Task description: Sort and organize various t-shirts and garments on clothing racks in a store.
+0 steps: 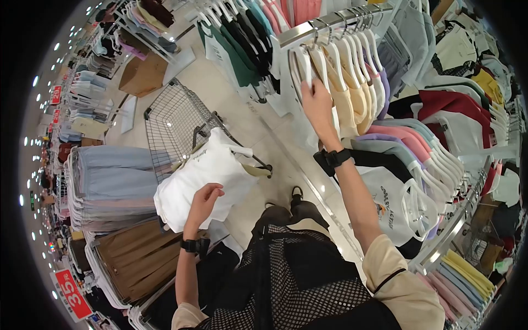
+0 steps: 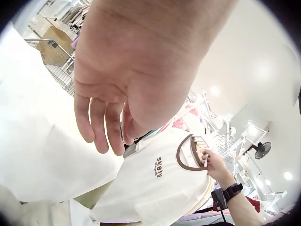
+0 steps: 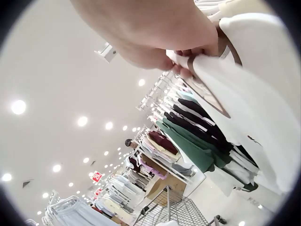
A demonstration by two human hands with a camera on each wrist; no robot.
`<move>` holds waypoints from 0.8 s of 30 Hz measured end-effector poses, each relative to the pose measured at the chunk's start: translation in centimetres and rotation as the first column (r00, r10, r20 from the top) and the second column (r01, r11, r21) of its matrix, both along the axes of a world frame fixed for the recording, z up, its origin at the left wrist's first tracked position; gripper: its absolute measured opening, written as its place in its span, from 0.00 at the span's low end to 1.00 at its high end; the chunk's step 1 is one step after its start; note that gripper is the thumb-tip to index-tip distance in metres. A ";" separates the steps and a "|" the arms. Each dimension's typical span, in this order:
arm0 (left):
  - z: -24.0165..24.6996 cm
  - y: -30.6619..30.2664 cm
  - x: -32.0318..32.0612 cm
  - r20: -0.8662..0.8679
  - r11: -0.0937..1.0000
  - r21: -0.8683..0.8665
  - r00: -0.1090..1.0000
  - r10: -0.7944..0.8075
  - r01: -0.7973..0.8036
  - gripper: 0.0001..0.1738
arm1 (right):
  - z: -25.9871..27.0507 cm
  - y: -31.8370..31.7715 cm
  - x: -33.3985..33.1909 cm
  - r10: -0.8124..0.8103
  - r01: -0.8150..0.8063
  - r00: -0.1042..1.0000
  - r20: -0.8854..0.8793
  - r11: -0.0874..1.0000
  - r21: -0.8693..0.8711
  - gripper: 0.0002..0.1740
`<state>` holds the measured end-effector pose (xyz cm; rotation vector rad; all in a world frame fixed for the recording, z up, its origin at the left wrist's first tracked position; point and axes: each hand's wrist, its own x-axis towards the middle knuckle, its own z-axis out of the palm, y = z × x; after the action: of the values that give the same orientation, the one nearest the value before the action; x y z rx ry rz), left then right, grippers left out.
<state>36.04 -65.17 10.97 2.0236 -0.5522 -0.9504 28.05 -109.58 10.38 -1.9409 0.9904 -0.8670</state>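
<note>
At the front of the hanging row, my right hand [image 1: 319, 110] grips a white T-shirt [image 2: 136, 193] by its brown-trimmed neckline. In the left wrist view dark lettering reading "safety" shows across the chest of that shirt. The right wrist view shows the fingers curled over the collar, beside cream shirts [image 1: 342, 104] on white hangers. My left hand [image 1: 203, 206] is held with loosely bent fingers and nothing in them. Below it, a heap of white garments [image 1: 184, 187] lies draped over the near end of a wire shopping cart [image 1: 173, 121].
A metal rack rail [image 1: 308, 33] carries the hangers on the right. Grey-blue trousers [image 1: 115, 173] and brown trousers [image 1: 132, 258] hang at the left. Behind the cart stands a cardboard box [image 1: 143, 74]. Pink and grey shirts [image 1: 404, 140] hang close to my right arm.
</note>
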 end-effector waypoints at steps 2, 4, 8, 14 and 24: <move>-0.5 0.9 0.1 -0.019 1.000 -0.016 1.000 0.010 -0.010 0.13 | 0.2 -0.3 0.4 -0.052 0.051 0.997 0.050 0.998 0.032 0.24; -0.6 1.1 -0.5 -0.034 1.000 -0.013 0.999 0.017 -0.018 0.14 | 0.7 -0.3 -0.5 -0.042 0.040 0.997 0.064 0.999 0.031 0.29; -1.1 2.3 -1.2 -0.083 0.998 -0.003 0.995 0.056 -0.057 0.14 | 4.5 1.4 -3.3 0.002 -0.007 0.997 0.083 0.999 0.050 0.30; -0.5 3.3 -1.5 -0.107 0.987 -0.060 0.984 0.144 -0.151 0.17 | 7.0 3.6 -10.8 0.196 -0.203 0.979 -0.053 0.942 -0.267 0.23; -2.4 -0.5 -1.2 0.173 0.902 -0.406 0.981 -0.085 0.149 0.44 | 20.0 9.1 -17.1 0.652 -0.550 0.755 0.075 0.691 -0.470 0.26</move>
<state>34.87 -65.71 8.60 1.6933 -0.8898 -0.6773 10.99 -100.48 30.37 -2.2469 -0.0404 -0.9251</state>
